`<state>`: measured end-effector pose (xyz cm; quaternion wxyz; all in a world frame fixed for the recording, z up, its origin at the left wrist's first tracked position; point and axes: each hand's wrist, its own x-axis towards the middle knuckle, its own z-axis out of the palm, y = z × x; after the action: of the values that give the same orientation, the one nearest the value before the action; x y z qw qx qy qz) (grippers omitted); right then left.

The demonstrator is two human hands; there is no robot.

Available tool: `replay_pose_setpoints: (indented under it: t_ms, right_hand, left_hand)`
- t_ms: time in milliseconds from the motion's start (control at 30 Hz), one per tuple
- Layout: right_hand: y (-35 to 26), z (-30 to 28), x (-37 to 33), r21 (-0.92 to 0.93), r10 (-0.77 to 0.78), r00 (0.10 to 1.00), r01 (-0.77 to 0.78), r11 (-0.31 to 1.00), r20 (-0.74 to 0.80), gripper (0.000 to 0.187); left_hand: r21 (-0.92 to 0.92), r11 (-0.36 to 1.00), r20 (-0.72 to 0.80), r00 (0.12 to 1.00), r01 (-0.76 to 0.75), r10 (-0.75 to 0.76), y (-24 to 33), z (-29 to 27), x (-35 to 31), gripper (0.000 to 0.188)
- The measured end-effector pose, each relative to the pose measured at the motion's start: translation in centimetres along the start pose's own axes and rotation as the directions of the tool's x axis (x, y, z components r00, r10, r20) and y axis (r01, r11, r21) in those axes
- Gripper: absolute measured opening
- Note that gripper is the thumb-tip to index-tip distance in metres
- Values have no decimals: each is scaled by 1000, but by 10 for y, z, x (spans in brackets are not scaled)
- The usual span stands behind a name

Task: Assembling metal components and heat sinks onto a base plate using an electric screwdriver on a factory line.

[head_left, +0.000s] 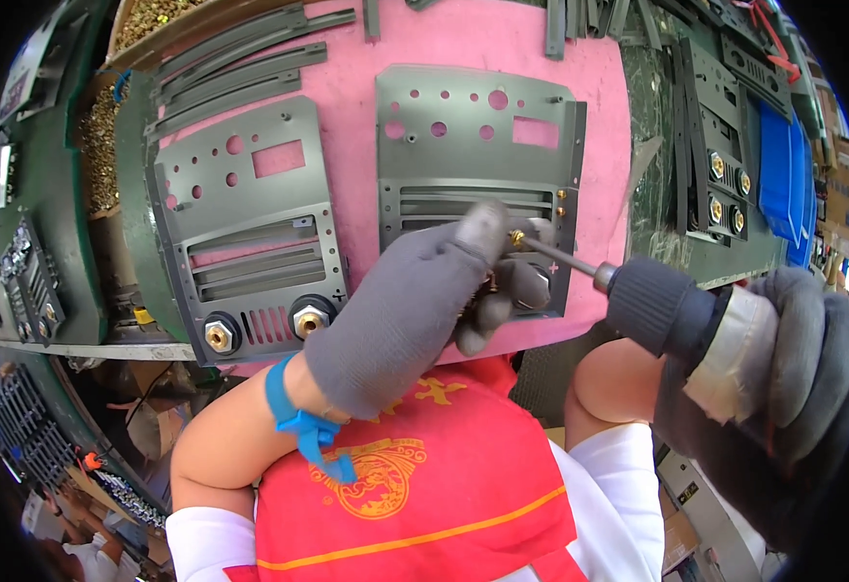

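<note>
The left hand [400, 306], grey-gloved, is at the centre of the frame, thumb and fingers pinching a brass-coloured screw [516, 240] at the tip of the driver bit [565, 260]. The right hand [802, 369], at the right of the frame, is wrapped around a power screwdriver [662, 306] with a taped body. Under the left hand lies a perforated grey metal panel [453, 160], upper centre; a similar panel [213, 209] with two brass-centred connectors lies left of it, both on a pink mat [604, 126]. An open tray [177, 37] at the upper left holds small brass-coloured hardware; a bin [104, 225] below it holds more. The red apron [473, 485], lower centre, bears yellow characters, partly hidden, and a round yellow emblem [378, 482]
</note>
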<state>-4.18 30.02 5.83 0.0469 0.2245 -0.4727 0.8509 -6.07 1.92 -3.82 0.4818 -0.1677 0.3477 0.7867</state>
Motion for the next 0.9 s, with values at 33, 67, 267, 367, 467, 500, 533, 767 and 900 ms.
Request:
replay_pose_setpoints:
  t_ms: [33, 67, 267, 367, 467, 500, 533, 767, 900]
  right_hand:
    - [-5, -17, 2, -7, 6, 1000, -6, 1000, -7, 28]
    - [-7, -21, -3, -16, 11, 1000, -11, 1000, -16, 27]
    - [-32, -59, -36, -65, 30, 997, -34, 997, -67, 26]
    - [-31, -64, -41, -63, 39, 996, -44, 997, -77, 25]
    - [-20, -67, -40, -59, 40, 996, -44, 997, -78, 25]
    - [-17, -67, -44, -59, 38, 996, -43, 997, -75, 24]
    - [-21, -70, -42, -60, 37, 997, -42, 997, -74, 24]
    - [-65, -126, -46, -63, 49, 996, -53, 997, -70, 23]
    - [-57, -121, -46, -64, 52, 997, -55, 996, -53, 22]
  left_hand:
    - [118, 993, -86, 996, 13, -3, -1, -1, -4, 53]
    - [204, 979, -84, 996, -26, 44, 2, -5, -10, 46]
    - [930, 130, 253, 854, -344, 455, -26, -18, -12, 38]
    - [914, -199, 406, 789, -355, 461, -38, -24, -8, 38]
    - [833, -452, 498, 787, -318, 365, -43, -27, -6, 34]
    - [819, -470, 519, 773, -329, 365, -44, -27, -6, 33]
    - [805, -487, 540, 759, -339, 364, -45, -27, -6, 34]
    - [792, -488, 553, 770, -367, 318, -46, -29, -7, 36]
    - [797, -487, 532, 796, -357, 288, -47, -27, -9, 36]
